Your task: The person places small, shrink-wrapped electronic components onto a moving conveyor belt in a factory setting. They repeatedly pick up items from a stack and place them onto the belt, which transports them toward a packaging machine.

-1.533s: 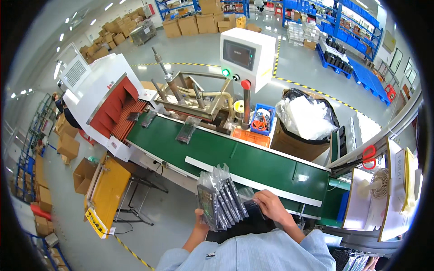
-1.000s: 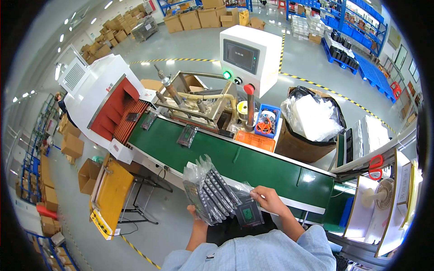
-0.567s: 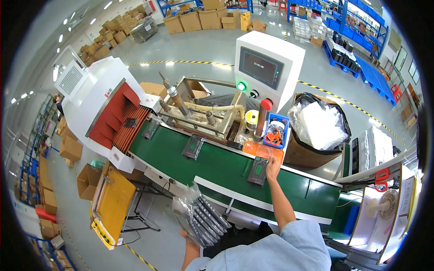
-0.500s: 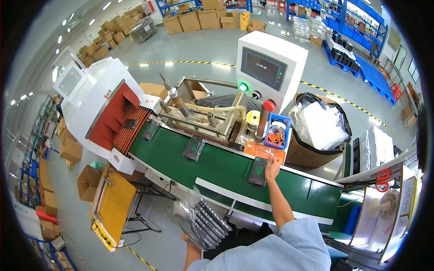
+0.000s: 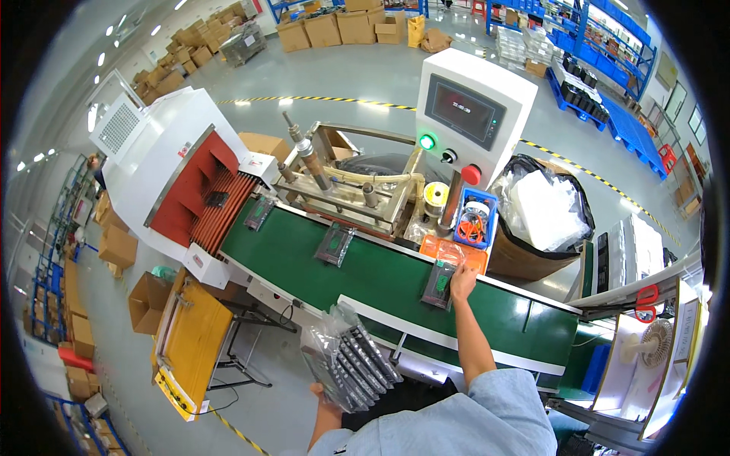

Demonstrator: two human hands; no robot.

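Note:
My right hand (image 5: 462,281) is closed on the right edge of a flat dark package (image 5: 438,285) with a green mark, in clear film. That package lies on the green conveyor belt (image 5: 388,270). Low at the middle, my left hand (image 5: 321,394) supports a stack of dark flat boxes in loose clear plastic (image 5: 353,365), held in front of the belt's near edge; most of its fingers are hidden under the stack. Farther left on the belt lie a second wrapped package (image 5: 335,244) and a third (image 5: 259,213). Another dark package (image 5: 217,199) sits on the rollers at the tunnel mouth.
A white tunnel machine (image 5: 163,159) with red flaps stands at the belt's left end. Behind the belt are a metal sealing frame (image 5: 357,197), a control box (image 5: 479,106), an orange tray (image 5: 475,260) and a blue bin (image 5: 487,228). A yellow folding table (image 5: 194,334) stands left.
The view has shifted slightly. My left hand has raised the stack a little toward the belt. My right hand stays on its package, and the package has tilted slightly upright.

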